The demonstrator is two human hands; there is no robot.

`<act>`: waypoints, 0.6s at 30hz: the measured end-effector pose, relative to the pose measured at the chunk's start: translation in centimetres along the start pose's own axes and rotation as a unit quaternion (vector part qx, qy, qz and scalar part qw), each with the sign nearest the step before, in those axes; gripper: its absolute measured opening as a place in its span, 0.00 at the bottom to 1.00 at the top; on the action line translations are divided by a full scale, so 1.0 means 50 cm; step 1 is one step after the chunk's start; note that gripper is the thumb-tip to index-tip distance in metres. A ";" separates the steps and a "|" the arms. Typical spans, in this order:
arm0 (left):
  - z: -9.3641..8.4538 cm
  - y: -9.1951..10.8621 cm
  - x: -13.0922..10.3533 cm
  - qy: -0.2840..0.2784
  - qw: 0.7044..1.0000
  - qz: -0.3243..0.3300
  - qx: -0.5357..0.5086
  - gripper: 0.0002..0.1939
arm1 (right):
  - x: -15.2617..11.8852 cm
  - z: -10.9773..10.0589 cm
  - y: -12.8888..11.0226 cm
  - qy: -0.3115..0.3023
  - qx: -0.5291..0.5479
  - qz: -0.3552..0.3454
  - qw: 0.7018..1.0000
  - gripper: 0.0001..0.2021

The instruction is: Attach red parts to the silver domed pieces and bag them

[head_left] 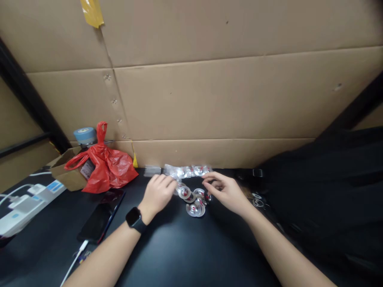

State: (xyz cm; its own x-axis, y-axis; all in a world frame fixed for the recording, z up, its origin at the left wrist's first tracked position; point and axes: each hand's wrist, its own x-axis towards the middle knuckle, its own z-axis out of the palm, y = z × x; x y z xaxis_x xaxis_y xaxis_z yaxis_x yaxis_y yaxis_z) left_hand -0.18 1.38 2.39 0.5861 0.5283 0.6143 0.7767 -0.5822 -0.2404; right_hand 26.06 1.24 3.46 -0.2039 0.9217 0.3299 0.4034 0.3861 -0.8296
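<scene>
Several shiny round metal discs with red centres (196, 208) lie in a loose, overlapping pile on the black table. Behind them, a row of similar discs in clear plastic wrapping (191, 171) runs along the cardboard wall. My left hand (159, 193), with a black watch on the wrist, is at the pile's left side. Its fingers are curled down at a bit of clear plastic, and their tips are partly hidden. On the right side of the pile, my right hand (226, 192) hovers with thumb and forefinger apart and nothing visible between them.
A red plastic bag (112, 165) leans by an open cardboard box (70, 169) and a blue-lidded jar (85, 135) at left. Nearer are a phone (100, 217) on a white cable and a white power strip (32, 207). Black fabric (326, 199) bulks at right, beside some metal rings (259, 200).
</scene>
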 end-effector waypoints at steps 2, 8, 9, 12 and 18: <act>0.005 -0.029 -0.007 -0.046 0.993 -0.099 0.050 0.06 | 0.001 0.000 -0.002 -0.003 -0.014 -0.007 1.000 0.14; 0.057 -0.105 -0.021 -0.133 0.968 -0.201 0.072 0.14 | 0.003 -0.002 -0.006 -0.013 -0.041 -0.020 0.999 0.12; 0.068 -0.112 -0.022 -0.141 0.967 -0.205 0.062 0.15 | 0.003 -0.002 -0.005 -0.017 -0.045 -0.019 0.999 0.11; 0.095 -0.125 -0.024 -0.167 0.961 -0.218 0.026 0.16 | 0.003 0.001 0.004 -0.029 -0.063 -0.016 0.997 0.10; 0.111 -0.125 -0.033 -0.177 0.956 -0.232 -0.014 0.19 | 0.028 0.027 0.032 -0.053 -0.154 -0.079 0.983 0.08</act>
State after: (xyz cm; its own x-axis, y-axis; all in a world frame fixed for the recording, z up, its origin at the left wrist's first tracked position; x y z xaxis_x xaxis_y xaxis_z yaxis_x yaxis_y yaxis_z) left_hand -4.72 7.59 -1.29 0.2243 0.9074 0.3554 0.9687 -0.2475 0.0206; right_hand 25.23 3.10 1.97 -0.3715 0.8464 0.3815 0.6066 0.5324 -0.5904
